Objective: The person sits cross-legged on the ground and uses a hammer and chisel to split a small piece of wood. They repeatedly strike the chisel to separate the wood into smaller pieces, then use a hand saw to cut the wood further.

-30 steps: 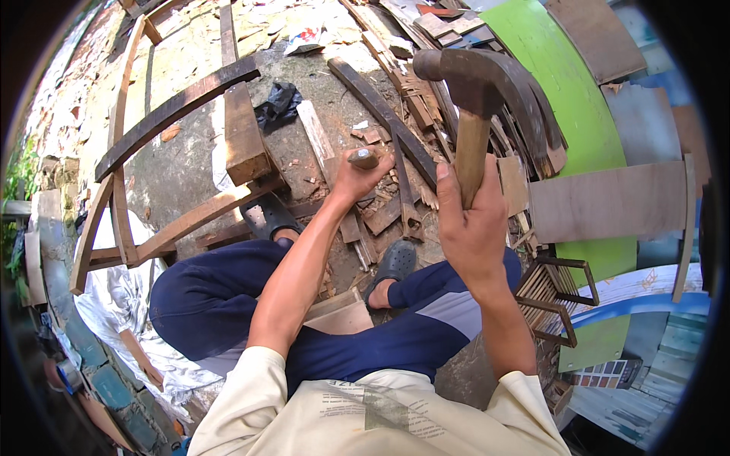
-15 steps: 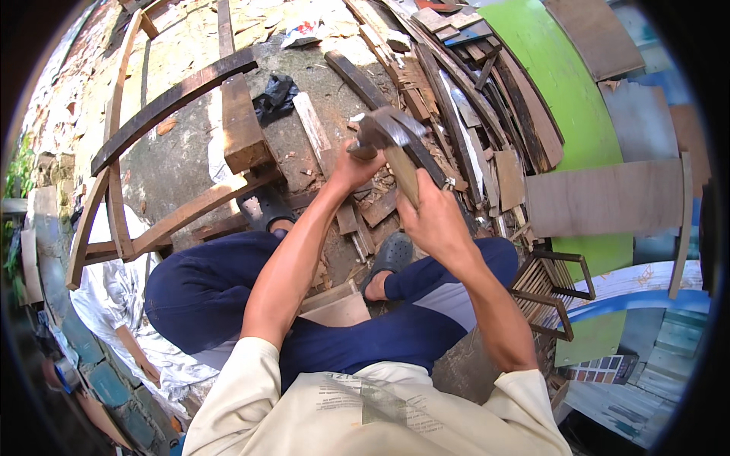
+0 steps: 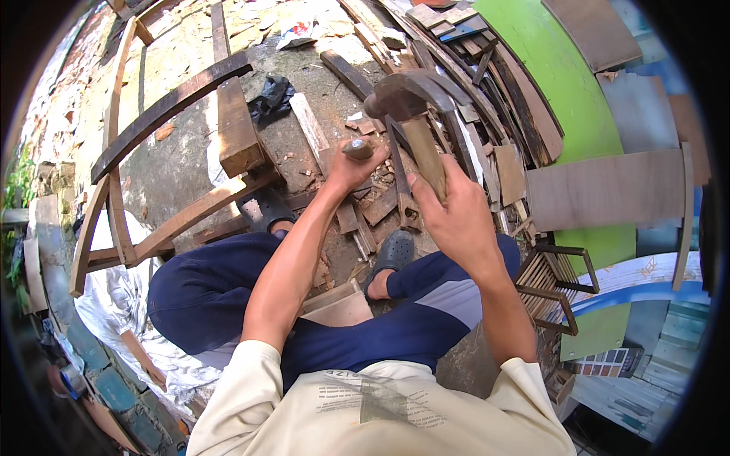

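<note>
My left hand (image 3: 350, 173) is closed around a chisel (image 3: 356, 149), its rounded handle end facing up and its blade hidden. My right hand (image 3: 460, 216) grips the wooden handle of a claw hammer (image 3: 411, 95). The dark metal head is raised above and to the right of the chisel, apart from it. Below the hammer lies a narrow dark wooden piece (image 3: 401, 178) with a hole near its close end, running between my hands. Whether the chisel touches it is hidden.
A curved wooden frame (image 3: 171, 110) and a thick wooden block (image 3: 239, 137) stand at left. A black plastic bag (image 3: 272, 99) lies beyond the left hand. Stacked planks (image 3: 525, 114), a green panel (image 3: 585, 114) and a small slatted wooden rack (image 3: 553, 285) occupy the right. Wood scraps litter the floor.
The hammer has lifted away from the chisel, up and to the right, with my right hand. My left hand still holds the chisel in nearly the same place.
</note>
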Available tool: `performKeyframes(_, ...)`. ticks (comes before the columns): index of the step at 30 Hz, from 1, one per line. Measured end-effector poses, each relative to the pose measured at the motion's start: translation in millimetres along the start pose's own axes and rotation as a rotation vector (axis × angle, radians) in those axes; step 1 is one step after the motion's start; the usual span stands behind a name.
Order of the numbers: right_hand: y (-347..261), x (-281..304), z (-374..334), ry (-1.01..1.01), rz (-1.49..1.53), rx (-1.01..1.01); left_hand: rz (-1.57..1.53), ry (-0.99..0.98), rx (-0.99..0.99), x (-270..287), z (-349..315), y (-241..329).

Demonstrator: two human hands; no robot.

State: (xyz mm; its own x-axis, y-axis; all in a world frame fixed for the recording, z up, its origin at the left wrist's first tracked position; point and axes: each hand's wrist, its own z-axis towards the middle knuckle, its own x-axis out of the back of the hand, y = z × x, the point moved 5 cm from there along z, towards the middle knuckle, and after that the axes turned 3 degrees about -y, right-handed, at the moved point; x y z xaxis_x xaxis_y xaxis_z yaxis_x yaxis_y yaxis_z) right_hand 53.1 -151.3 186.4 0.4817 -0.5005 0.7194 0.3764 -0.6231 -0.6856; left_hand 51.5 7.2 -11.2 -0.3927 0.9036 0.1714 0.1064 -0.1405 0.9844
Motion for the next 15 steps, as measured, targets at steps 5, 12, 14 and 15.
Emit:
performKeyframes(5, -3.2, -10.5, -1.9, 0.154, 0.035, 0.131, -0.025, -0.007, -0.025, 4.0, 2.8, 5.6)
performKeyframes(12, -8.4, 7.1, 1.0, 0.135, 0.093, 0.170, 0.072, -0.004, 0.013, 5.7, 5.3, -3.5)
performKeyframes(14, -14.7, 4.6, -0.4, 0.205, 0.126, 0.157, 0.036, 0.010, -0.059, 4.5, 3.4, -4.9)
performKeyframes(15, -19.2, 6.4, -3.0, 0.273, 0.147, 0.218, 0.022, 0.017, -0.111, 5.5, 4.9, -3.6)
